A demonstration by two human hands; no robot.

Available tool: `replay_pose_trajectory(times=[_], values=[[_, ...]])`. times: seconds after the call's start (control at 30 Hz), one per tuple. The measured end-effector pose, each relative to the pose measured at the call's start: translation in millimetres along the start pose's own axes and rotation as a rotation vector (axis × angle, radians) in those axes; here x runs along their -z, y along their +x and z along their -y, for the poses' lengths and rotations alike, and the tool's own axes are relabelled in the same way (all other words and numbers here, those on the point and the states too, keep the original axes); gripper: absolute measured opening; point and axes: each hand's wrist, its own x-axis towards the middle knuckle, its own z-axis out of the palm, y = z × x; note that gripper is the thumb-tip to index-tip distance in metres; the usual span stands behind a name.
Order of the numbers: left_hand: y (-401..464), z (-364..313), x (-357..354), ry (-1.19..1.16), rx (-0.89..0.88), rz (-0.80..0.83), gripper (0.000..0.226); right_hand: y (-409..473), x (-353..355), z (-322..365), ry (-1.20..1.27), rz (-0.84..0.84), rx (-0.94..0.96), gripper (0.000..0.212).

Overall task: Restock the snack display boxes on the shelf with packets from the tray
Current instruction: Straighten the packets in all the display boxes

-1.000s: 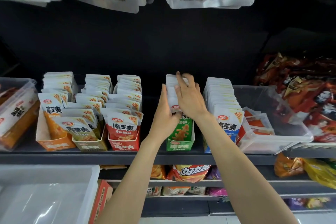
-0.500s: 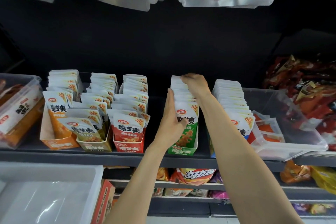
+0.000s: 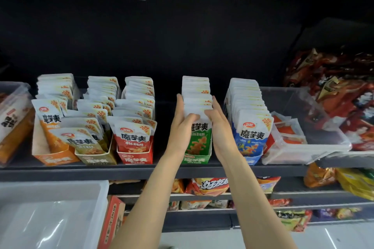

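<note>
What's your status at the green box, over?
Left hand and right hand bracket the green packets, thumbs on front packet. Green box full. Nothing blocking.

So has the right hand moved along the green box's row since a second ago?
Yes. The right hand came forward from the row's back to the front right side of the green box.
</note>
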Motion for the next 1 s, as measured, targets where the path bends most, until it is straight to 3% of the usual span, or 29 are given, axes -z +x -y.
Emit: replay_pose_trajectory(times=[0.2, 0.33, 0.5, 0.63, 0.83, 1.0], values=[[-4.0, -4.6, 4.9, 0.024, -0.027, 0.068, 0.072, 5.1, 3.7, 0.3, -0.190, 0.042, 0.086, 0.061], [-0.8, -7.4, 4.0, 0.045, -0.062, 0.013, 0.070, 13.7, 5.4, -1.7, -0.321, 0.034, 0.122, 0.061], [10.7, -13.3, 3.6, 0.202, -0.073, -0.008, 0.062, 34.5, 6.1, 4.8, -0.429, -0.140, 0.257, 0.039], [13.8, -11.2, 3.3, 0.403, -0.144, -0.043, 0.065, 51.3, -2.6, 13.7, -0.453, -0.363, 0.238, 0.019], [12.3, -11.8, -0.8, 0.354, -0.142, -0.097, 0.066, 65.5, -18.0, 16.3, -0.452, -0.450, 0.097, 0.015], [9.9, -8.3, 0.5, 0.182, -0.087, -0.103, 0.068, 43.3, -16.3, 18.4, -0.284, -0.349, 0.127, 0.026]])
